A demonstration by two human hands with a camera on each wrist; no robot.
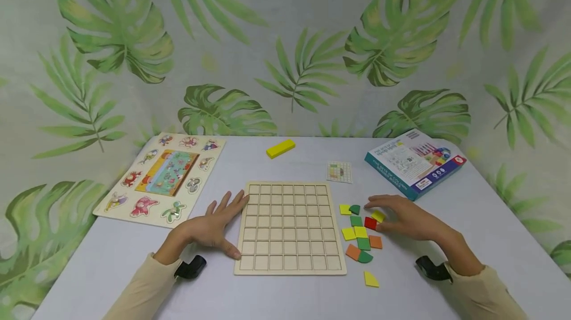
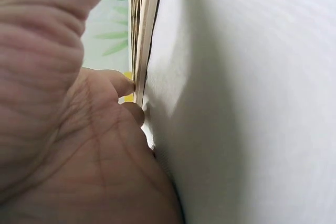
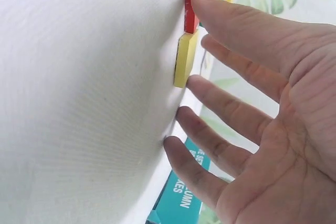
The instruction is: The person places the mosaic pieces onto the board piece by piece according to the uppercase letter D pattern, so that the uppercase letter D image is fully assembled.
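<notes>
My left hand (image 1: pixel 213 226) lies flat, fingers straight, against the grid board's (image 1: pixel 290 228) left edge. My right hand (image 1: pixel 403 218), fingers spread, touches a yellow tile (image 1: pixel 378 216) and red tile (image 1: pixel 370 223) right of the board on the tabletop (image 1: pixel 446 240).

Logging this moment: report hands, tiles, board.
Left hand flat, steadying grid board edge. Right hand open, fingertips on yellow tile beside red tile. Board squares empty, nothing blocking.
</notes>
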